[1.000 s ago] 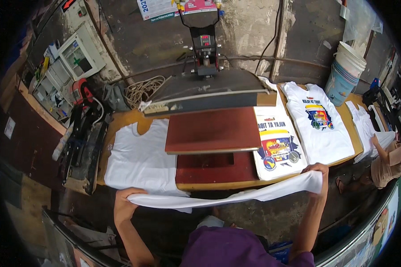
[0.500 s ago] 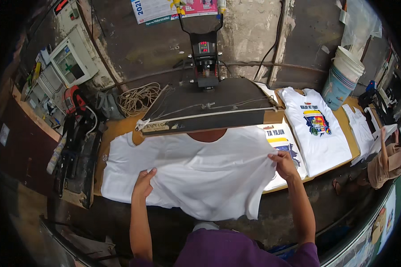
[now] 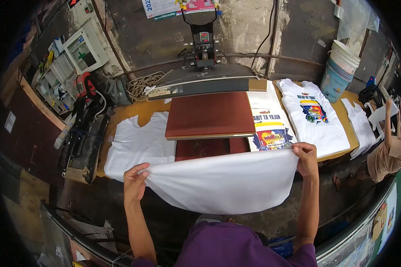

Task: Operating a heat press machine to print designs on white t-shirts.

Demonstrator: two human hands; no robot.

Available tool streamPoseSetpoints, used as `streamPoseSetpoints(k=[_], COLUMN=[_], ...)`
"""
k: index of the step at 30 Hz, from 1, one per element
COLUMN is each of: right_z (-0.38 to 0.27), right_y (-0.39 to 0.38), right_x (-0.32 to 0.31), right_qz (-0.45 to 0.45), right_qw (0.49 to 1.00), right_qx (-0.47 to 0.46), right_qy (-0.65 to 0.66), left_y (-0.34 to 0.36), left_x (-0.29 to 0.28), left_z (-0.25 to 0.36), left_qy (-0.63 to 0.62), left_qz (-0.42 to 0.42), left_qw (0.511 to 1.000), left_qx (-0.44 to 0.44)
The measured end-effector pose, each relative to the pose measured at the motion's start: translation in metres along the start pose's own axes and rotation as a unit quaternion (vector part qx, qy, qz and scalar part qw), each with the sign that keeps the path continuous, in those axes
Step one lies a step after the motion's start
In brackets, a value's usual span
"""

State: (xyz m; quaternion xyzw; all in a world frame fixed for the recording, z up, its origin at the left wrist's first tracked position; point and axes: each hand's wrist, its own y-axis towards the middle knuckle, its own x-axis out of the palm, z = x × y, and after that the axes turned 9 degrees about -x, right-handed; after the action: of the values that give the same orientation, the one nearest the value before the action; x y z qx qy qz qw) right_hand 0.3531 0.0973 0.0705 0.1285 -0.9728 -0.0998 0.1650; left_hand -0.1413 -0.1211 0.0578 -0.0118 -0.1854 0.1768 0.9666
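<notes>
Yellowish-brown wood for the table (image 3: 344, 116), running lengthwise behind the work. On it, a black press (image 3: 200, 75), with a red-brown platen (image 3: 209, 115) in view below the upper plate. Nearer, a white cloth (image 3: 222, 180), stretched along the near edge of the table, in front of the platen, nearly straight along the top and sagging in a curve below; cannot tell whether touching the table. Right of the press, a white printed shirt (image 3: 314, 107), lying flat; left of it, a plain white shirt (image 3: 140, 140). Smaller, left hand (image 3: 134, 184) and right hand (image 3: 306, 160), well apart, pinching opposite ends of the cloth's upper edge. Seems to be at the spreading and straightening step. Calls next, apparently, for levelling both grips, keeping the edge taut and squaring it to the platen.
</notes>
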Motion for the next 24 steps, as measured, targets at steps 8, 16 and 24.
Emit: streamPoseSetpoints(k=[8,16,24], right_z=[-0.014,-0.016,0.013], right_y=[-0.017,-0.015,0.002], right_x=[0.0,0.005,0.006], right_qz=[-0.003,-0.064,-0.082], right_qw=[0.997,0.992,0.977], right_qx=[0.064,-0.007,-0.015], right_qy=[0.03,-0.108,-0.196], left_y=[-0.018,-0.014,0.003], left_x=[0.021,0.028,0.005], left_z=[0.002,0.004,-0.013], left_qy=[0.039,0.095,0.185], left_qz=[0.046,0.027,0.012], left_qw=[0.998,0.994,0.982], left_qx=[-0.021,0.052,0.032])
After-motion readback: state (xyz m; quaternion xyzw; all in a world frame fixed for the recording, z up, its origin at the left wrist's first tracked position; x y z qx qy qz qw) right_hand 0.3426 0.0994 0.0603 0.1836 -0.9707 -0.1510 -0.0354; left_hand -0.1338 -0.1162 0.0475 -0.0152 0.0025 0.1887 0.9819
